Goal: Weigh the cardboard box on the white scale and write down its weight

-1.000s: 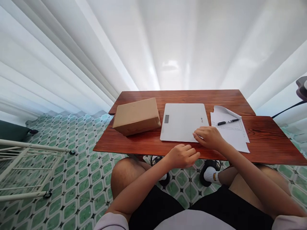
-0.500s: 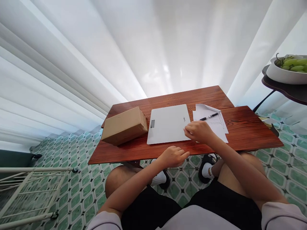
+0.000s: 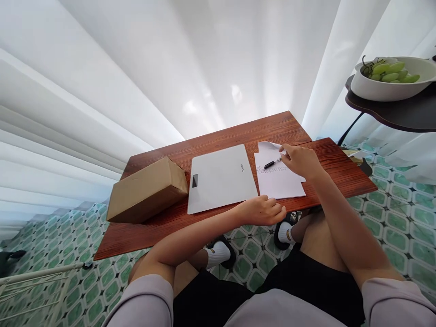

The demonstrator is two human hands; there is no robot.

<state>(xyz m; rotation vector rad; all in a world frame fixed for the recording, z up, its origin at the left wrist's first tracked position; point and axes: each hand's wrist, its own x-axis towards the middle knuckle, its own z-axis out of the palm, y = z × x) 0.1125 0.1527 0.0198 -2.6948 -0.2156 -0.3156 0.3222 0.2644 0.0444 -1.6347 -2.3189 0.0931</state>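
My right hand (image 3: 301, 160) lies over a sheet of paper (image 3: 279, 184) on the wooden table (image 3: 238, 131), fingers curled over the rear half of a black-capped pen (image 3: 271, 164). The pen's cap end still rests on the paper. My left hand (image 3: 263, 210) sits at the table's near edge in a loose fist, holding nothing, just in front of a flat white scale (image 3: 221, 179) with a small dark display. A brown cardboard box (image 3: 146, 190) lies left of the scale.
A white bowl of green grapes (image 3: 388, 81) stands on a dark side table (image 3: 402, 116) at the right. White curtains hang behind the table. A white wire rack (image 3: 34, 279) is at the lower left on the green tiled floor. My knees are under the table.
My right hand left the scale's corner and moved right and away onto the pen on the paper. My left hand stayed at the table edge. The view swung right, showing the grape bowl.
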